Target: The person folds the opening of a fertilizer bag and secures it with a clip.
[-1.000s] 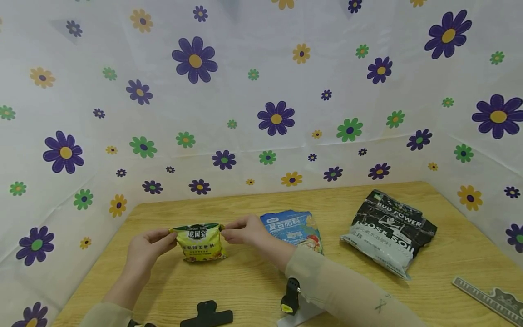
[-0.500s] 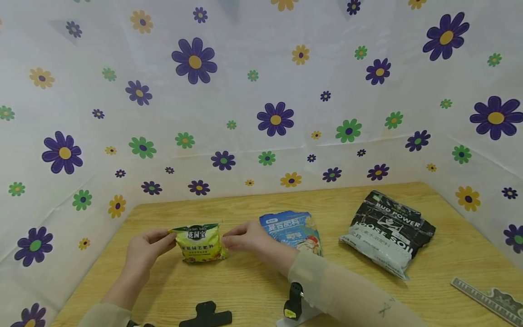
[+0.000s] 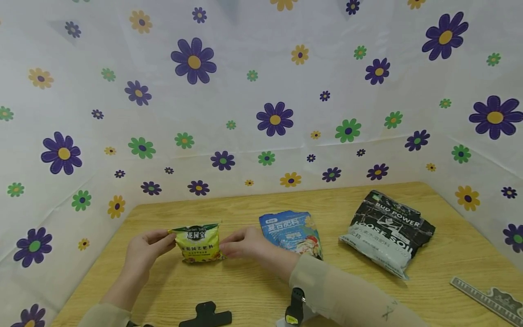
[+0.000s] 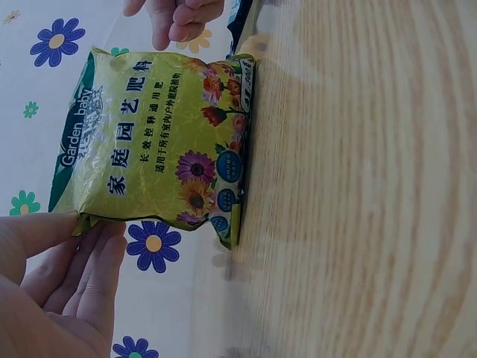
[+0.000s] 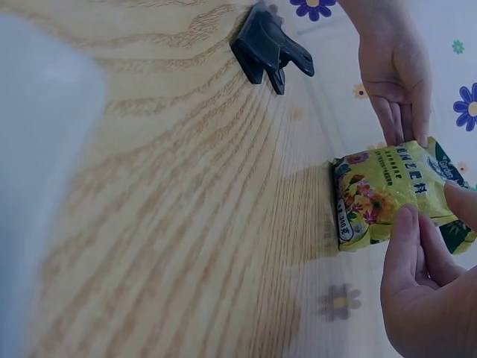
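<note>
A small yellow fertilizer bag (image 3: 199, 247) with a green top stands upright on the table, its printed front showing. My left hand (image 3: 143, 254) pinches its upper left corner; in the left wrist view the thumb lies in front and the fingers (image 4: 97, 272) behind. At the bag's right side is my right hand (image 3: 253, 247), fingertips right at the lower part of that edge. The right wrist view shows that hand's thumb apart from its loosely bent fingers (image 5: 406, 239), which overlap the bag there. Behind the right hand lies a blue fertilizer bag (image 3: 292, 227), partly covered by it.
A black and white soil bag (image 3: 386, 234) lies at the right of the wooden table (image 3: 245, 295). A black clip (image 3: 206, 314) sits near the front, and a grey ruler (image 3: 486, 297) at the front right. Flowered cloth (image 3: 229, 91) encloses the table's back and sides.
My right hand has let go of the bag's upper right corner and moved down along that side. The left hand keeps its pinch, and the bag stays in about the same spot.
</note>
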The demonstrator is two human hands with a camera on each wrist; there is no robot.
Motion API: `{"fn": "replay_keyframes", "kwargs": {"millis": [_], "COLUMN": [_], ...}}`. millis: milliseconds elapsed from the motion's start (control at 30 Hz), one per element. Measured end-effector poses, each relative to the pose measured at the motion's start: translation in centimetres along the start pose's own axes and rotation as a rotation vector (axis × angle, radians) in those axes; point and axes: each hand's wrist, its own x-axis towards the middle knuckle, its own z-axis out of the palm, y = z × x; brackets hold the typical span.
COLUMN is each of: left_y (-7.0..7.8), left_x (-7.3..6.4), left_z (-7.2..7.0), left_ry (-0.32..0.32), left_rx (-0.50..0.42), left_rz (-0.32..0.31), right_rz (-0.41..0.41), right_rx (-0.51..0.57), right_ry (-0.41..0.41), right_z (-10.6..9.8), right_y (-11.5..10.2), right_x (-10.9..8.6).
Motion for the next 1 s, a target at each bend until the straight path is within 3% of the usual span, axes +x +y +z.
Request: {"fn": "replay_keyframes", "kwargs": {"millis": [700, 1000], "left_y": [0.1, 0.1], "left_x": [-0.3, -0.4], "left_z": [0.2, 0.1], "left_ry": [-0.003, -0.008], "left_rx": [-0.027, -0.031], "left_rz": [-0.001, -0.006], "right_rz": [0.048, 0.049], "right_rx": [-0.003, -0.003], "right_ry": [-0.056, -0.124], "right_z": [0.1, 0.1], "right_y": [0.9, 1.3], "right_x": [-0.7, -1.0]}}
